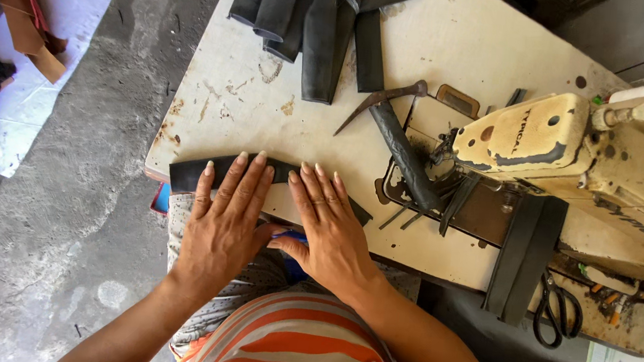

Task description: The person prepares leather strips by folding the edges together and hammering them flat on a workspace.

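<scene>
On the table edge (207, 80), both hands, left hand (223, 223) and right hand (329, 231), apparently press a black strip (189, 172) flat.

Bare table top (267, 100) lies open at 12 o'clock of the hands. Black strip pile (319, 20) blocks beyond; hammer (398, 137) and sewing machine (570, 147) obstruct at 2 o'clock.

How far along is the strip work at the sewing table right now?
Done: nothing shows as stitched. In hand: left hand and right hand press a black strip flat at the table edge. Left: the strip has not reached the sewing machine; more black pieces lie piled at the far side.
</scene>
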